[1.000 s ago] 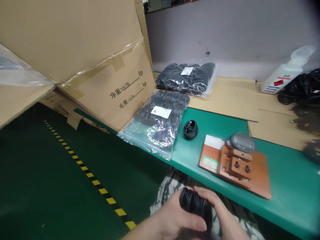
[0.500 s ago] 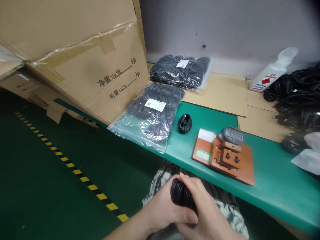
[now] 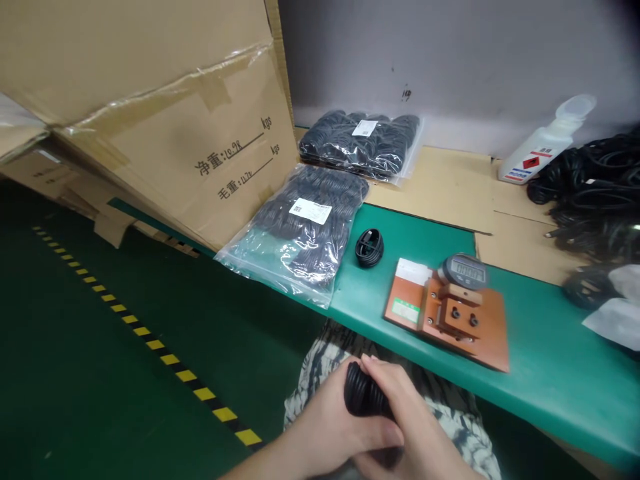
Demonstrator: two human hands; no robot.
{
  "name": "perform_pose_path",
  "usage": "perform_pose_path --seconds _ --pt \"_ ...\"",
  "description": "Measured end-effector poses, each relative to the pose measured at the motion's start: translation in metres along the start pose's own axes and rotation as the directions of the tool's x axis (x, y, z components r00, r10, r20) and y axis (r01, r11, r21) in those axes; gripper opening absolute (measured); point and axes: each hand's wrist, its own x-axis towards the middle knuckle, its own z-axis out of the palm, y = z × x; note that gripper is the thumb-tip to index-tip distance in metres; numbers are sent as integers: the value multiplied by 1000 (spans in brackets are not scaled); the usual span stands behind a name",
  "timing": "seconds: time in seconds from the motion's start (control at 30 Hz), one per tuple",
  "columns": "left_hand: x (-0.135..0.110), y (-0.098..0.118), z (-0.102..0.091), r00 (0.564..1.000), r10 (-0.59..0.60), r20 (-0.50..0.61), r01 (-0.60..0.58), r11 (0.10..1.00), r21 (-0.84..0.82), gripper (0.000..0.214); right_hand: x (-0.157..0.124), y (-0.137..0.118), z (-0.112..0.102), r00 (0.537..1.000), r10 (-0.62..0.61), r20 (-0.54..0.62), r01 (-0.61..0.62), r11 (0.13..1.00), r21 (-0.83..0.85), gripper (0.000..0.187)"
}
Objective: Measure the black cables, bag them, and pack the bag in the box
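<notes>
Both my hands are closed round one stack of black rubber rings, held over my lap below the green table's front edge. My left hand cups the stack from the left with its thumb underneath. My right hand covers it from the right, fingers curled over the top. On the table lie a single black coiled bundle and an orange-brown fixture with a digital gauge.
Two clear bags of black rings lie at the table's left and back. Big cardboard boxes lean at the left. A white bottle and black cables sit at the right. Yellow-black tape marks the floor.
The view swung right between the first two frames. My hands stayed closed on the ring stack, the right hand sliding further over its top; since half a second ago almost nothing moved.
</notes>
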Motion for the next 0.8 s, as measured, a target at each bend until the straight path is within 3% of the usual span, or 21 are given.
perform_pose_path --seconds 0.13,0.3,0.43,0.53,0.6,0.67,0.8 --pt "0 5 2 996 52 75 -58 995 77 59 4 -3 -6 999 -38 18 38 999 -20 98" --pt "7 5 2 990 61 129 -59 998 -18 57 5 -2 -4 998 -57 18 57 998 -38 99" --pt "12 3 0 989 -9 149 32 988 -152 52 7 -4 -4 994 98 49 -98 995 -3 97" --pt "12 3 -7 991 0 132 21 987 -162 58 12 -10 -15 962 236 134 -249 964 90 110" --pt "9 4 -14 995 39 96 -38 999 -18 64 15 -14 -24 945 274 178 -306 935 181 109" --pt "5 5 -19 998 64 28 -69 974 217 81 19 -17 -29 957 253 140 -282 922 265 89" --pt "-5 5 -19 997 -56 -57 78 845 529 132 27 -23 -22 973 231 6 -225 943 245 47"
